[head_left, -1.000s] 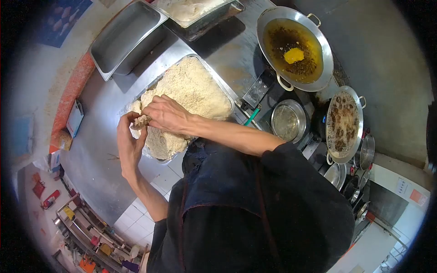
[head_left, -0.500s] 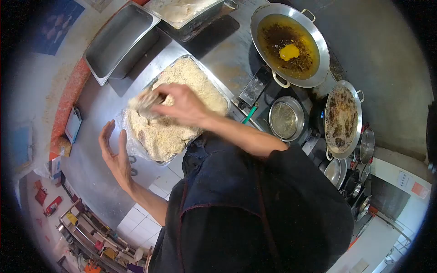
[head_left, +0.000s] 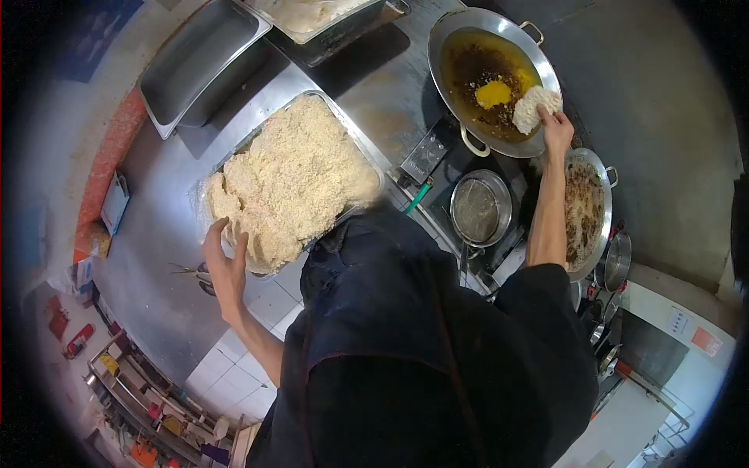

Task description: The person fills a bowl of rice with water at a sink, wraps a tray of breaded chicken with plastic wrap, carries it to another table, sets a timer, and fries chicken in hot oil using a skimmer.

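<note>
My right hand pinches the edge of a flat, crumb-coated cutlet over the near right side of the upper wok. Dark oil fills that wok, and a yellow patch floats near its middle. I cannot tell whether the cutlet touches the oil. At the lower left side of a metal tray is my left hand, its fingers apart and holding nothing. Pale breadcrumbs are heaped in the tray, and the left fingertips are at the edge of the heap.
A second wok of foaming oil with browned pieces stands below the first. Between the tray and woks sits a round strainer. A deep steel pan is at upper left. Scissors lie beside my left hand.
My right hand has swung from above the breadcrumbs to the upper wok with the coated cutlet. My left hand has moved slightly right and down, nearer the crumbs.
</note>
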